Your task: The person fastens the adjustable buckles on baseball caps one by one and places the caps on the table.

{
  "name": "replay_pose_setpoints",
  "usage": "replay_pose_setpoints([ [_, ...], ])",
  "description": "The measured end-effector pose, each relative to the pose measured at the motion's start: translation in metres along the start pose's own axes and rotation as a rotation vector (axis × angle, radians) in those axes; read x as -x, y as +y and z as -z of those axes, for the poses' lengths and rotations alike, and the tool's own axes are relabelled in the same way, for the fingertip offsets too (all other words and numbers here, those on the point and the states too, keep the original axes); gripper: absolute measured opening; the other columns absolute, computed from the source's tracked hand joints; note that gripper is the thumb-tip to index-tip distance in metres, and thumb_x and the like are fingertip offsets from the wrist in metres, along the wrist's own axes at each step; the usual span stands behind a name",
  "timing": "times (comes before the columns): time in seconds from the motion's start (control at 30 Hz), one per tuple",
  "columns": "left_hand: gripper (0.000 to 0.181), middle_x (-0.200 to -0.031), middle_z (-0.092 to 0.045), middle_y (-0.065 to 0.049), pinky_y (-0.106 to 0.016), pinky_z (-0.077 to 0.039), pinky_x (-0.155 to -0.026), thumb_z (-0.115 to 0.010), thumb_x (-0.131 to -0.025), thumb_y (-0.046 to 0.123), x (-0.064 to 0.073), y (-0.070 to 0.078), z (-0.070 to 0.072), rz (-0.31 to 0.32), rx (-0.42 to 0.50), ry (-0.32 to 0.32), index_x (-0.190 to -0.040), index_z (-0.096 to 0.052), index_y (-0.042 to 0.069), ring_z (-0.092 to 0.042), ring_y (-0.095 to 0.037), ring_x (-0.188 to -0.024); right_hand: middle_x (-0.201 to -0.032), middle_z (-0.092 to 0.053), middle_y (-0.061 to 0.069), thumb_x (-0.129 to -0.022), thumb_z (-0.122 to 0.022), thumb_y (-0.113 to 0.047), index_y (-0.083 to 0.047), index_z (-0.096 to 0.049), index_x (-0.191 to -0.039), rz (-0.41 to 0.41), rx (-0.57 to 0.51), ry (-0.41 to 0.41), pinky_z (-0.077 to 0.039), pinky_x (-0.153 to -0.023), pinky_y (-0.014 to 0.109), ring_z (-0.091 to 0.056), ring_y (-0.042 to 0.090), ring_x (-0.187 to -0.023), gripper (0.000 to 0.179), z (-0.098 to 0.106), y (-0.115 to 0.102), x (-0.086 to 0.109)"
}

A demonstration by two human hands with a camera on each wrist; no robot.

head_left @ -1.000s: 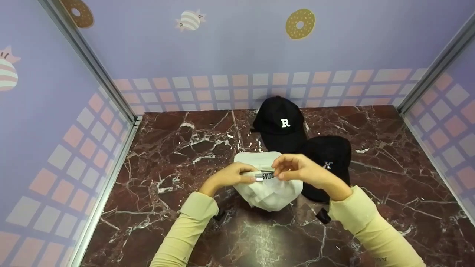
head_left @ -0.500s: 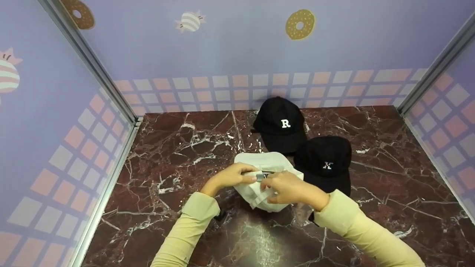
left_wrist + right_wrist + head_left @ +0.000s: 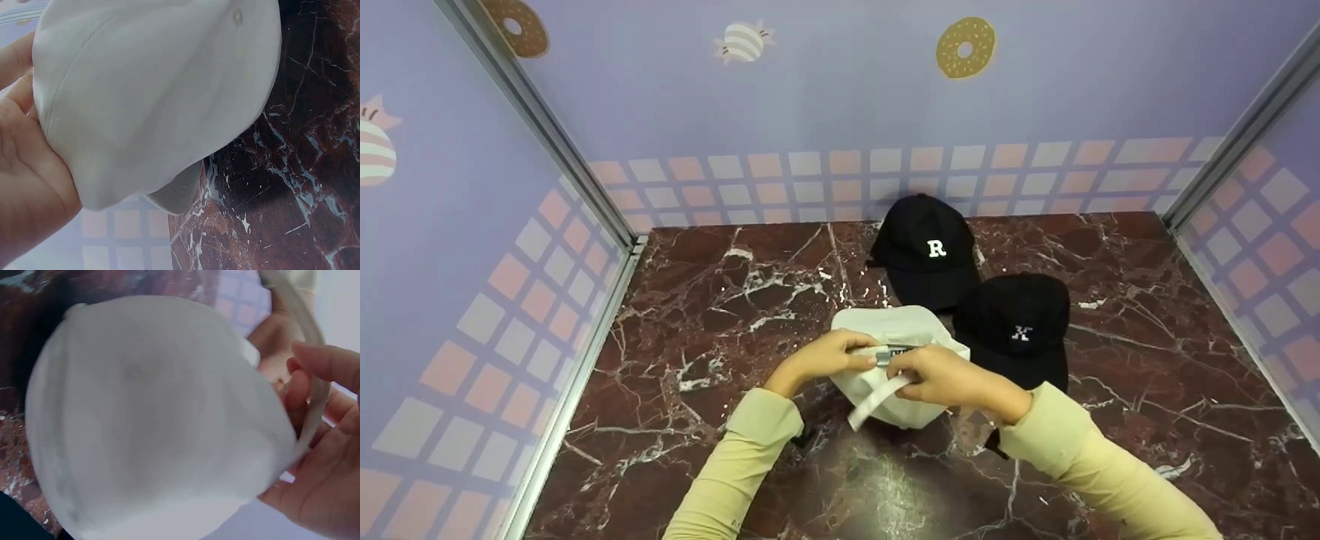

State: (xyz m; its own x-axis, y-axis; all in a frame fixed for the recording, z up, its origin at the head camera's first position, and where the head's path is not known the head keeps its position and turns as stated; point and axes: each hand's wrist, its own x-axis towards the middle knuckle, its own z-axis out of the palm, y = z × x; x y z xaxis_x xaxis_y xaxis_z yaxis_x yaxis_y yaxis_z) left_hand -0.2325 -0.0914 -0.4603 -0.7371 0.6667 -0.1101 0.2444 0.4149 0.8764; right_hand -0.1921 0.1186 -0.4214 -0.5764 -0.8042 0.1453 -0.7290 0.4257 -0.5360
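Note:
Between both hands is a white baseball cap, its brim on the far side and a patch of dark lettering showing at the back opening. My left hand pinches the cap's edge by a silver metal buckle, fingers and thumb on either side. A white strap arches toward me, its loose end hanging over the crown, and my right hand pinches it close to the buckle. The right wrist view shows the strap running between thumb and fingers. In the left wrist view the crown hides my left fingertips.
A black cap with a white R stands against the back wall. Another black cap with a small pale emblem lies right of the white one. Patterned panels enclose the dark red marbled table on three sides.
My right hand has come in left and down to the buckle and taken hold of the strap, whose free end now sticks out toward me. The left hand has stayed put.

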Motion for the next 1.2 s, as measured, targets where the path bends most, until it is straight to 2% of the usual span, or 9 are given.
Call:
replay_pose_setpoints([
  [0.13, 0.032, -0.105, -0.061, -0.020, -0.024, -0.042, -0.082, -0.057, -0.083, 0.013, 0.000, -0.001, 0.000, 0.002, -0.014, -0.004, -0.110, -0.058, -0.003, -0.053, -0.010, -0.085, -0.069, -0.052, 0.000, -0.076, -0.066, -0.012, -0.005, -0.060, -0.084, -0.027, -0.242, -0.058, -0.037, -0.057, 0.016, -0.040, 0.002, -0.062, 0.012, 0.012, -0.001, 0.002],
  [0.27, 0.031, -0.106, -0.060, -0.022, -0.023, -0.042, -0.081, -0.056, -0.083, 0.009, 0.008, 0.015, 0.002, 0.010, -0.015, -0.013, -0.110, -0.057, -0.006, -0.052, -0.008, -0.084, -0.079, -0.056, -0.001, -0.080, -0.063, -0.012, 0.002, -0.058, -0.089, -0.027, -0.506, -0.106, -0.040, -0.063, 0.014, -0.046, 0.000, -0.070, 0.018, 0.017, 0.002, 0.004],
  [0.37, 0.029, -0.103, -0.060, -0.024, -0.021, -0.042, -0.079, -0.055, -0.083, 0.006, 0.014, 0.029, 0.004, 0.014, -0.007, -0.017, -0.108, -0.057, -0.007, -0.050, -0.005, -0.080, -0.076, -0.055, -0.006, -0.081, -0.060, -0.006, 0.009, -0.057, -0.087, -0.016, -0.657, -0.092, -0.039, -0.057, 0.013, -0.046, -0.002, -0.065, 0.017, 0.021, 0.005, 0.005],
  [0.53, 0.027, -0.099, -0.061, -0.022, -0.021, -0.042, -0.077, -0.055, -0.082, 0.006, 0.015, 0.027, 0.005, -0.002, 0.009, -0.009, -0.106, -0.058, -0.008, -0.049, -0.004, -0.077, -0.068, -0.055, -0.011, -0.081, -0.057, -0.001, 0.015, -0.053, -0.083, -0.050, -0.792, -0.008, -0.038, -0.048, 0.015, -0.045, -0.002, -0.054, 0.017, 0.029, 0.016, 0.008],
  [0.67, 0.025, -0.094, -0.061, -0.021, -0.019, -0.041, -0.072, -0.054, -0.083, 0.007, 0.010, 0.012, 0.003, -0.030, 0.027, 0.005, -0.104, -0.059, -0.006, -0.048, -0.002, -0.073, -0.064, -0.054, -0.009, -0.081, -0.057, -0.002, 0.011, -0.054, -0.081, -0.164, -0.848, 0.039, -0.039, -0.048, 0.017, -0.046, 0.001, -0.053, 0.013, 0.033, 0.028, 0.010],
  [0.77, 0.024, -0.092, -0.062, -0.020, -0.018, -0.041, -0.070, -0.054, -0.084, 0.009, 0.005, 0.000, 0.000, -0.042, 0.048, 0.009, -0.103, -0.061, -0.005, -0.049, -0.002, -0.071, -0.063, -0.052, -0.008, -0.081, -0.058, -0.004, 0.003, -0.056, -0.081, -0.242, -0.830, 0.037, -0.037, -0.048, 0.017, -0.045, 0.002, -0.054, 0.007, 0.032, 0.036, 0.010],
  [0.83, 0.023, -0.092, -0.062, -0.018, -0.018, -0.041, -0.070, -0.054, -0.085, 0.010, 0.003, -0.005, 0.000, -0.052, 0.048, 0.011, -0.102, -0.061, -0.003, -0.049, -0.002, -0.072, -0.063, -0.052, -0.007, -0.081, -0.058, -0.005, 0.002, -0.057, -0.081, -0.283, -0.818, 0.028, -0.038, -0.047, 0.017, -0.046, 0.002, -0.054, 0.007, 0.029, 0.041, 0.010],
  [1.07, 0.023, -0.089, -0.061, -0.015, -0.017, -0.040, -0.069, -0.053, -0.085, 0.010, 0.005, -0.008, 0.001, -0.080, 0.047, 0.007, -0.102, -0.061, -0.003, -0.048, -0.002, -0.072, -0.064, -0.053, -0.008, -0.080, -0.058, -0.003, 0.014, -0.052, -0.083, -0.331, -0.765, 0.047, -0.040, -0.052, 0.019, -0.047, 0.002, -0.056, 0.019, 0.024, 0.055, 0.012],
  [1.2, 0.024, -0.084, -0.060, -0.007, -0.017, -0.038, -0.066, -0.053, -0.085, 0.010, 0.007, -0.008, 0.002, -0.056, 0.068, 0.015, -0.102, -0.060, -0.004, -0.046, -0.003, -0.069, -0.064, -0.053, -0.009, -0.079, -0.057, -0.002, 0.011, -0.053, -0.081, -0.350, -0.765, 0.045, -0.040, -0.054, 0.021, -0.047, 0.003, -0.056, 0.014, 0.023, 0.061, 0.013],
])
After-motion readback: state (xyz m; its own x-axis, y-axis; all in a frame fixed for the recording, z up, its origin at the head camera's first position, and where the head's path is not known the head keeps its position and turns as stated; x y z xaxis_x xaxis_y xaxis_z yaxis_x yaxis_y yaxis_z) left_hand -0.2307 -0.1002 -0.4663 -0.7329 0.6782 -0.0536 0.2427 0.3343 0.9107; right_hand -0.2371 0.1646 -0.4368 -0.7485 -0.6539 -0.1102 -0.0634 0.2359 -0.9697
